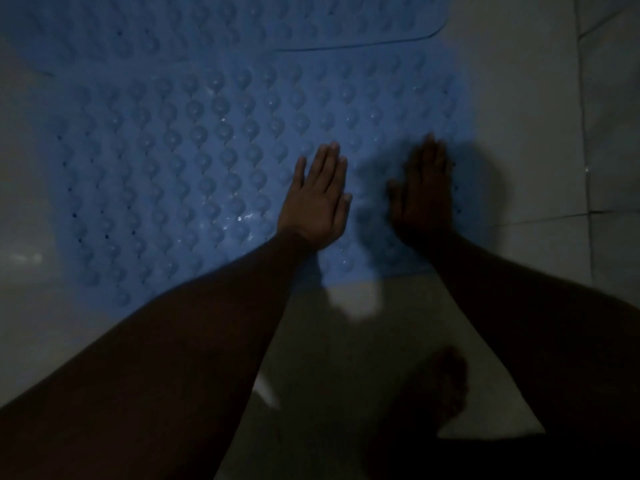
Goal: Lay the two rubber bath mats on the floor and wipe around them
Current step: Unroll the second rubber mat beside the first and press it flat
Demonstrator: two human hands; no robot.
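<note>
Two blue rubber bath mats with rows of round bumps lie on the pale tiled floor in dim light. The near mat (194,174) fills the middle of the view. The far mat (225,22) lies at the top, and its lower edge overlaps the near mat's far edge. My left hand (317,199) lies flat on the near mat, fingers straight and together. My right hand (424,192) lies flat on the same mat near its right edge, in deep shadow.
Pale floor tiles (540,133) with grout lines run along the right side. A bare foot (440,386) stands on the floor below the near mat's front edge. More pale floor (24,202) shows at the left.
</note>
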